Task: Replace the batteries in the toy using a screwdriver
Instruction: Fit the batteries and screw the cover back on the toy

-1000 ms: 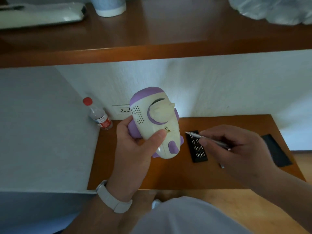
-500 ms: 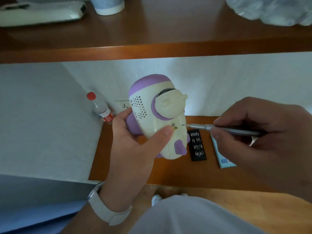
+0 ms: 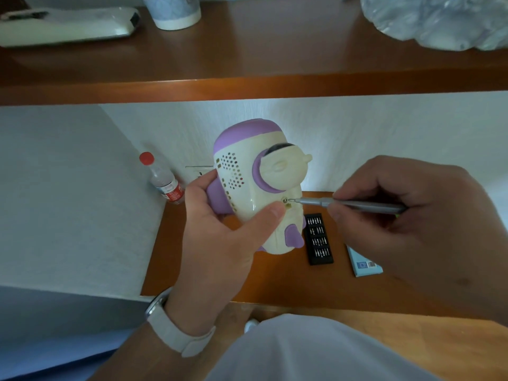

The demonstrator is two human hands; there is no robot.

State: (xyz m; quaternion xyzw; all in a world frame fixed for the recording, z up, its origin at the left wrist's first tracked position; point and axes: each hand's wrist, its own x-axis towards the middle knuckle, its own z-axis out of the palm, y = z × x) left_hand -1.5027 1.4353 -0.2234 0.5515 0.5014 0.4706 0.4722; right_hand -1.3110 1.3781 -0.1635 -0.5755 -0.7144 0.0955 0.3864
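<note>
A pale watch strap (image 3: 176, 335) circles the nearest wrist. Above it the left hand (image 3: 220, 243) grips the cream and purple plastic toy (image 3: 255, 174), held up over the brown wooden desk (image 3: 275, 281), thumb pressed just beside a small screw (image 3: 285, 200). The right hand (image 3: 412, 224) pinches a slim grey metal screwdriver (image 3: 360, 206), whose tip meets that screw (how deeply it sits cannot be told). On the desk lie a black tray of bits (image 3: 319, 240) and a light blue box (image 3: 364, 265). Farther back stands a red-capped clear plastic bottle (image 3: 162, 180).
</note>
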